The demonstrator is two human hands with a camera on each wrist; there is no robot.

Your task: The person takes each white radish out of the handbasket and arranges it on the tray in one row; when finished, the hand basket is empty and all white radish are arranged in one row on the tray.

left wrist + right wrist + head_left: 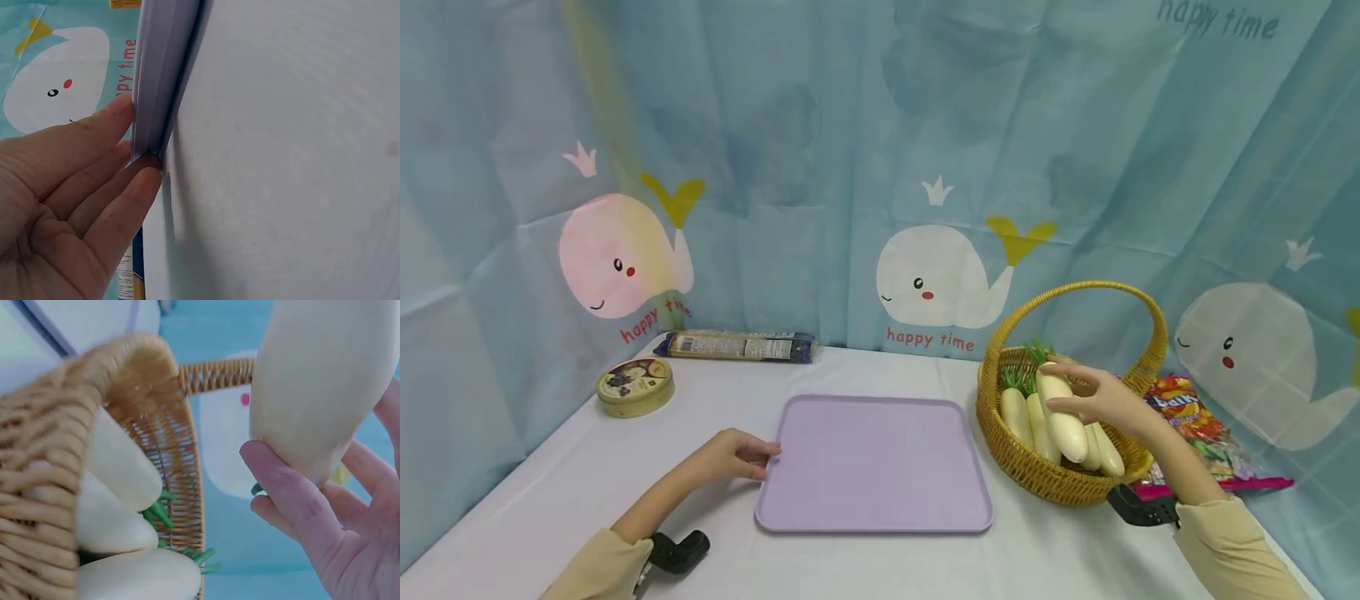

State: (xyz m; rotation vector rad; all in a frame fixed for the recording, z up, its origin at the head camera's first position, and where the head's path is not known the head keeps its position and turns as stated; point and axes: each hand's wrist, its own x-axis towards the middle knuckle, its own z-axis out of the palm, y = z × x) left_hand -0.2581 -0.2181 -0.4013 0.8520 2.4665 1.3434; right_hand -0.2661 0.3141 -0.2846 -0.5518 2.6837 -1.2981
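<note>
While the purple tray (874, 467) is pinched lightly at its left rim by the left hand (733, 457), a white radish (1063, 428) is gripped by the right hand (1097, 397), thumb and fingers partly spread around it. The radish is held over the wicker basket (1009, 457); the tray is situated to its left. Its long axis is directed fore-and-aft: greens (1040, 352) away, blunt tip towards the person, tilted slightly right. Other radishes (1016, 415) are contained below. A round tin (636, 388) is placed far left on the tabletop (715, 558).
</note>
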